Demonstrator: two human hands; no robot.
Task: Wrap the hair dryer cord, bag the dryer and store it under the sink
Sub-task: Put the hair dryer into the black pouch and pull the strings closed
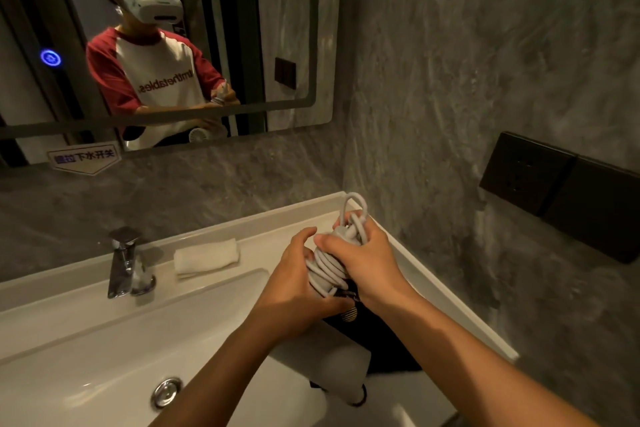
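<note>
A white hair dryer (pixel 332 362) is held over the right side of the sink, its handle pointing up and its barrel low. The grey-white cord (pixel 327 269) is coiled in several turns around the handle, with a loop sticking out above my fingers. My left hand (pixel 294 291) grips the handle from the left. My right hand (pixel 360 256) is closed over the top of the coil, pinching the cord end. A black bag (pixel 384 340) lies on the counter under my right wrist, partly hidden.
The white sink basin (pixel 104 357) with a chrome drain (pixel 166 392) fills the lower left. A chrome faucet (pixel 123 263) and a folded white towel (pixel 206 256) sit behind it. Black wall sockets (pixel 561 191) are on the right wall. A mirror (pixel 294 28) hangs above.
</note>
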